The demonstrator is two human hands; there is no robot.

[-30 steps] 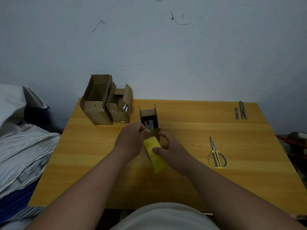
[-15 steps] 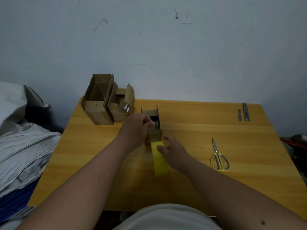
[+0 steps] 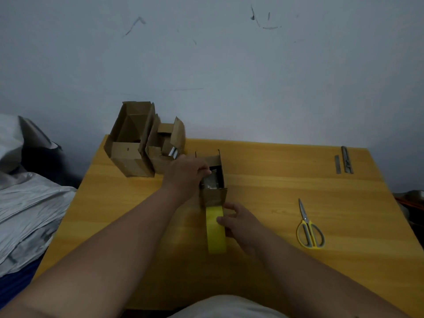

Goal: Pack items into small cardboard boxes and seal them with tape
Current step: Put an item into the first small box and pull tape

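Note:
A small open cardboard box (image 3: 214,196) stands in the middle of the yellow table (image 3: 263,189), with grey and dark items showing inside. My left hand (image 3: 185,175) grips its left wall and top edge, fingers curled over the rim. A yellow tape roll (image 3: 215,229) stands on edge right in front of the box, touching its near wall. My right hand (image 3: 238,223) holds the roll from the right, thumb on its yellow band and fingers behind it.
Two larger open cardboard boxes (image 3: 130,145) (image 3: 166,145) stand at the table's back left, the right one holding silvery items. Yellow-handled scissors (image 3: 308,228) lie to the right. Two metal strips (image 3: 344,160) rest at the back right. Grey plastic bags (image 3: 25,203) pile up left of the table.
My left hand moved from the tape up onto the box's left side and rim. The tape roll came down to the table in front of the box, still in my right hand.

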